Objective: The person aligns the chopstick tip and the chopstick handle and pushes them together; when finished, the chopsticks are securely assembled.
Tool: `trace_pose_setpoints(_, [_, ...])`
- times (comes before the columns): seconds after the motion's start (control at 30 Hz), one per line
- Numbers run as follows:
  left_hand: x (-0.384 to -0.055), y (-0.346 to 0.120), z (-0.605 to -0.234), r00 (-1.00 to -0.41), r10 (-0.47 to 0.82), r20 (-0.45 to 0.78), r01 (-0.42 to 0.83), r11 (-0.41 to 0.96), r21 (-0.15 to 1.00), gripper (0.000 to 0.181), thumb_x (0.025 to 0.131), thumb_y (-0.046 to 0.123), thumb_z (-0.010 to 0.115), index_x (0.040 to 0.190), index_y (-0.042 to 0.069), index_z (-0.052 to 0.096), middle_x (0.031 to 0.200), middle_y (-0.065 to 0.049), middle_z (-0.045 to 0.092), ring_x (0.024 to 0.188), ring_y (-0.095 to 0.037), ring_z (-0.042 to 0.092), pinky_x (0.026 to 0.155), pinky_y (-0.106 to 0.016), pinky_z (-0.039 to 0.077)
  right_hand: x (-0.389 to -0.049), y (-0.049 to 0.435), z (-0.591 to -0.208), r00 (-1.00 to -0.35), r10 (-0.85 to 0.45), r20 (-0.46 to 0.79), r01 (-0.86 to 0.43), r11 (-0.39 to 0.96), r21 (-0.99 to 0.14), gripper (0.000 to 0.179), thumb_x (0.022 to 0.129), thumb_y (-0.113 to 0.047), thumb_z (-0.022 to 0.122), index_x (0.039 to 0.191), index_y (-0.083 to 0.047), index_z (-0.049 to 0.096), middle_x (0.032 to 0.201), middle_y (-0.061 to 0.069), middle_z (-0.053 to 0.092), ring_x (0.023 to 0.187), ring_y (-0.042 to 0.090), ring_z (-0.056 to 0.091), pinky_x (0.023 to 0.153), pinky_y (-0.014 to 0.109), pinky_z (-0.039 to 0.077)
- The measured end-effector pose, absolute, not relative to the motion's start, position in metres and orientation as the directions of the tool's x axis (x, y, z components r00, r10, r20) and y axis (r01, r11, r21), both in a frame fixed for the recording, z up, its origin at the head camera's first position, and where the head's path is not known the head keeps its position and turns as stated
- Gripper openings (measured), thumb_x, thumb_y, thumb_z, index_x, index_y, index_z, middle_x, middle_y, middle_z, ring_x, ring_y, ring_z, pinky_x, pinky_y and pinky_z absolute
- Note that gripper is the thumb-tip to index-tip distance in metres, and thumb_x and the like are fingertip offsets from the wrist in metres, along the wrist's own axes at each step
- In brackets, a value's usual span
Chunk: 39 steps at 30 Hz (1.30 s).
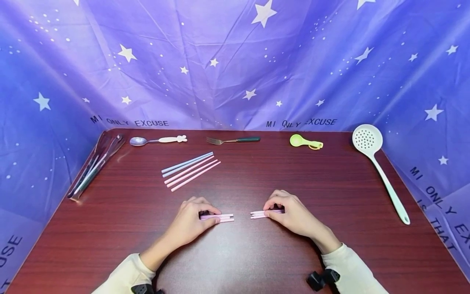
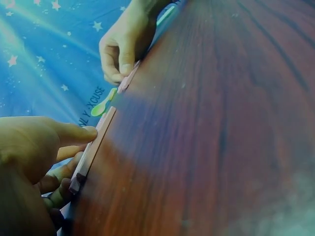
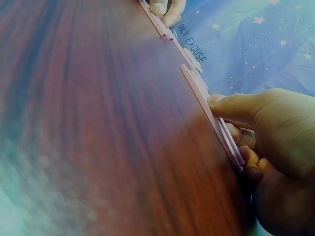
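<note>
Between thumb and fingers, my left hand (image 1: 191, 222) pinches a few pink straws (image 1: 227, 220) low over the table, their free ends pointing right. Opposite it, my right hand (image 1: 295, 215) pinches another few pink straws (image 1: 258, 217), with ends pointing left. A short gap separates the two bundles. The left wrist view shows the left thumb on top of its pink straws (image 2: 100, 135). In the right wrist view the right thumb presses along its pink straws (image 3: 203, 98). Fingers hide part of both bundles. Beyond the left hand lie loose pink straws (image 1: 194, 175) and blue straws (image 1: 188, 162).
Along the back of the dark red table (image 1: 121, 228) lie a spoon (image 1: 138, 141), a fork (image 1: 229, 141) and a green measuring spoon (image 1: 298, 141). A clear bag of utensils (image 1: 96, 167) is at the left edge, a pale skimmer (image 1: 385, 179) at the right. Starry cloth (image 1: 220, 90) surrounds the table.
</note>
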<state>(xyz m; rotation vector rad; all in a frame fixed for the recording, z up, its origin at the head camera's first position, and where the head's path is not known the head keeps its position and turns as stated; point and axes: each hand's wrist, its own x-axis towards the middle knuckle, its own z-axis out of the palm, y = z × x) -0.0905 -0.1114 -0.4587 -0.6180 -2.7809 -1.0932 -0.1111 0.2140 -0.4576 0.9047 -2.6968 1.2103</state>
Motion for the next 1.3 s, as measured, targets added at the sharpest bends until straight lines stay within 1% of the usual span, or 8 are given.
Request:
trace_pose_setpoints(0.13, [-0.092, -0.109, -0.458, -0.923, 0.317, 0.219, 0.381, 0.671, 0.636, 0.015, 0.076, 0.025, 0.090, 0.085, 0.031, 0.080, 0.081, 0.022, 0.066, 0.080, -0.001, 0.052, 0.078, -0.028, 0.040, -0.111, 0.214, -0.458, -0.818, -0.498, 0.288, -0.547, 0.519, -0.656, 0.014, 0.084, -0.008, 0.082, 0.090, -0.019, 0.075, 0.088, -0.012, 0.065, 0.081, 0.007, 0.055, 0.069, 0.021, 0.045])
trace_pose_setpoints(0.27, [-0.092, -0.108, -0.457, -0.926, 0.307, 0.221, 0.376, 0.675, 0.636, 0.014, 0.076, 0.023, 0.090, 0.084, 0.030, 0.080, 0.080, 0.022, 0.065, 0.078, -0.001, 0.051, 0.076, -0.027, 0.040, -0.111, 0.214, -0.458, -0.814, -0.503, 0.291, -0.554, 0.521, -0.649, 0.015, 0.085, -0.008, 0.082, 0.090, -0.020, 0.074, 0.088, -0.013, 0.064, 0.080, 0.006, 0.055, 0.068, 0.021, 0.045])
trace_pose_setpoints(0.4, [-0.092, -0.107, -0.457, -0.926, 0.300, 0.230, 0.377, 0.677, 0.632, 0.012, 0.078, 0.023, 0.088, 0.085, 0.028, 0.081, 0.080, 0.020, 0.066, 0.077, -0.003, 0.053, 0.075, -0.027, 0.041, -0.110, 0.215, -0.457, -0.815, -0.505, 0.283, -0.550, 0.520, -0.654, 0.012, 0.087, -0.010, 0.081, 0.089, -0.020, 0.074, 0.088, -0.012, 0.063, 0.079, 0.005, 0.055, 0.068, 0.021, 0.045])
trace_pose_setpoints(0.53, [-0.092, -0.107, -0.456, -0.932, 0.285, 0.226, 0.363, 0.680, 0.637, 0.011, 0.080, 0.023, 0.087, 0.087, 0.028, 0.080, 0.081, 0.021, 0.065, 0.076, -0.002, 0.054, 0.072, -0.024, 0.041, -0.110, 0.216, -0.457, -0.819, -0.501, 0.279, -0.543, 0.522, -0.657, 0.011, 0.087, -0.011, 0.080, 0.089, -0.020, 0.074, 0.089, -0.013, 0.062, 0.078, 0.003, 0.056, 0.067, 0.021, 0.046])
trace_pose_setpoints(0.8, [-0.094, -0.108, -0.449, -0.923, 0.281, 0.262, 0.384, 0.665, 0.640, 0.013, 0.083, 0.018, 0.086, 0.087, 0.028, 0.078, 0.081, 0.019, 0.063, 0.070, 0.001, 0.053, 0.066, -0.020, 0.042, -0.112, 0.216, -0.453, -0.816, -0.492, 0.303, -0.555, 0.519, -0.651, 0.015, 0.086, -0.007, 0.080, 0.089, -0.020, 0.074, 0.090, -0.013, 0.063, 0.078, 0.002, 0.056, 0.067, 0.020, 0.046])
trace_pose_setpoints(0.9, [-0.094, -0.106, -0.445, -0.910, 0.293, 0.293, 0.414, 0.669, 0.617, 0.010, 0.085, 0.020, 0.085, 0.088, 0.027, 0.078, 0.083, 0.019, 0.063, 0.071, 0.001, 0.053, 0.066, -0.020, 0.043, -0.113, 0.216, -0.451, -0.811, -0.486, 0.326, -0.567, 0.511, -0.646, 0.015, 0.087, -0.006, 0.080, 0.089, -0.020, 0.074, 0.090, -0.013, 0.063, 0.079, 0.001, 0.056, 0.067, 0.020, 0.046])
trace_pose_setpoints(1.03, [-0.095, -0.101, -0.440, -0.894, 0.305, 0.329, 0.447, 0.669, 0.594, 0.009, 0.086, 0.022, 0.084, 0.090, 0.028, 0.078, 0.086, 0.019, 0.065, 0.074, 0.000, 0.057, 0.068, -0.022, 0.045, -0.112, 0.215, -0.447, -0.809, -0.466, 0.357, -0.575, 0.509, -0.640, 0.017, 0.087, -0.006, 0.080, 0.089, -0.022, 0.073, 0.091, -0.013, 0.063, 0.078, 0.001, 0.056, 0.067, 0.019, 0.047])
trace_pose_setpoints(1.3, [-0.094, -0.090, -0.434, -0.883, 0.321, 0.344, 0.468, 0.668, 0.579, 0.008, 0.087, 0.024, 0.083, 0.090, 0.029, 0.077, 0.089, 0.020, 0.065, 0.078, -0.001, 0.061, 0.070, -0.026, 0.048, -0.108, 0.208, -0.438, -0.792, -0.454, 0.408, -0.604, 0.481, -0.636, 0.020, 0.087, -0.004, 0.079, 0.091, -0.022, 0.073, 0.092, -0.011, 0.064, 0.079, 0.002, 0.057, 0.067, 0.016, 0.046])
